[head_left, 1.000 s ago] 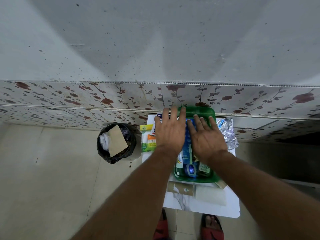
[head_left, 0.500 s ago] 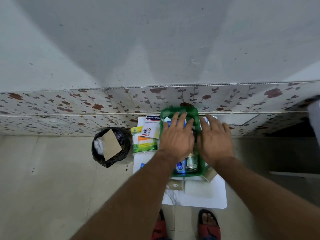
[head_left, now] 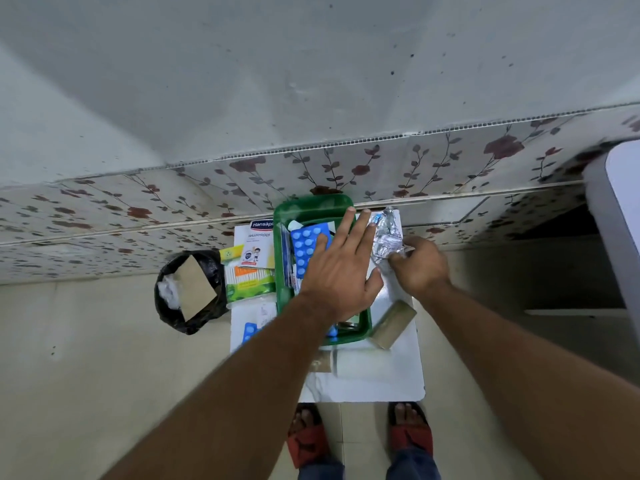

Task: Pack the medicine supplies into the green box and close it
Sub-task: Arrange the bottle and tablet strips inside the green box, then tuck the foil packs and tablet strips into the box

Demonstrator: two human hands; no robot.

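Green rectangular plastic box [head_left: 282,258] standing open on small white marble-patterned surface [head_left: 377,379], long axis running from viewer toward flowered wall panel; far end touching or just short of wall, cannot tell which. Inside box: blue blister strip of round tablets [head_left: 304,244] lying flat, long axis roughly along box length, plus further packets on edge beside left wall, too crowded to identify.

Left hand [head_left: 341,271] spread flat, palm down, fingers extended toward wall, resting over box contents and covering right half of box; gripping nothing visible.

Right hand [head_left: 420,263] just right of box, fingers curled and pinching lower end of crumpled silver foil strip [head_left: 388,233]; strip pointing up and away toward wall, lying outside box beside right rim.

Left of box on surface: white plaster carton with blue label [head_left: 254,244], and green and yellow pack of cotton buds [head_left: 247,275] nearer viewer. Second blue blister strip [head_left: 249,332] at near left, partly hidden by forearm. Tan flat cardboard packet [head_left: 393,323] at near right corner of box, tilted.

Black bin with bag liner [head_left: 188,289] on floor, left of surface.
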